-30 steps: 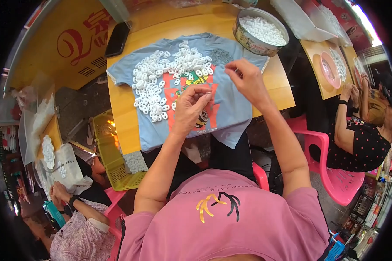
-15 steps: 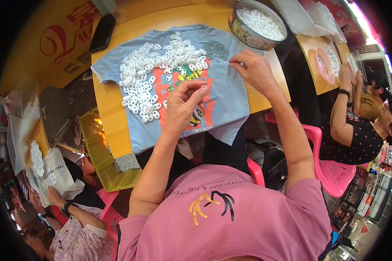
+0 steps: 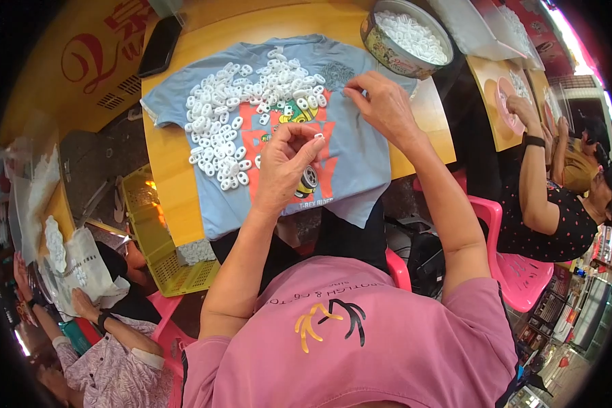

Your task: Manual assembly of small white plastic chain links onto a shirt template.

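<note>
White piece [image 3: 319,137] is sitting pinched between the left hand's [image 3: 279,165] thumb and forefinger, above the blue T-shirt [image 3: 362,158], near the pile of two-holed white ones [image 3: 213,132]. Compared with half a second ago, the right hand [image 3: 385,109] is hovering closer to the heap of tiny grey bits [image 3: 336,74], thumb and forefinger nearly meeting; can't tell if they're gripping anything. I'm guessing left is steadying the piece while right is going after a bit.
</note>
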Demonstrator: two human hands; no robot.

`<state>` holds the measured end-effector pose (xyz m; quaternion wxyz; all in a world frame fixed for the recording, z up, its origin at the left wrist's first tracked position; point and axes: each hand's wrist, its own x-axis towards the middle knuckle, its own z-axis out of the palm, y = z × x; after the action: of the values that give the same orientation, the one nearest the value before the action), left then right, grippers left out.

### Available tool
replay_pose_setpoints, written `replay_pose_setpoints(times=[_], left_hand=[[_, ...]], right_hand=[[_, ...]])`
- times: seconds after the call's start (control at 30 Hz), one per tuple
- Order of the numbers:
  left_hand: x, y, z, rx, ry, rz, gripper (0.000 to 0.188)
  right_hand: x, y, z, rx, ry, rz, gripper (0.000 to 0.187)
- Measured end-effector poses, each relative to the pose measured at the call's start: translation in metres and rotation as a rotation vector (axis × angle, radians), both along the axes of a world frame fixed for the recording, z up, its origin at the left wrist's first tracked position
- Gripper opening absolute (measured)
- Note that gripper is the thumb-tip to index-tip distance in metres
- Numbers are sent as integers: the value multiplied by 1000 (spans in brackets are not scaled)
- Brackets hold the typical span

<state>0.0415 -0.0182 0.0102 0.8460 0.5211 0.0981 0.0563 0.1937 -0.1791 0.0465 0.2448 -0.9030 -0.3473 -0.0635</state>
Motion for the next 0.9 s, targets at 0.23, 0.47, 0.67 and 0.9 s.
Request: replay_pose_setpoints(times=[0.23,0.47,0.67,0.9], left_hand=[[-1,1,4,18,12,3,16],[-1,1,1,-39,7,3,16],[1,2,-5,-99,-28,25,18],[1,3,-4,-120,-22,17,17]], right_hand=[[-3,12,-6,-153,-71,-8,15],[-3,6,-1,95,100,-22,14],[-9,-6,-6,351,334,-130,19],[-6,-7,-5,229,110,-68,19]])
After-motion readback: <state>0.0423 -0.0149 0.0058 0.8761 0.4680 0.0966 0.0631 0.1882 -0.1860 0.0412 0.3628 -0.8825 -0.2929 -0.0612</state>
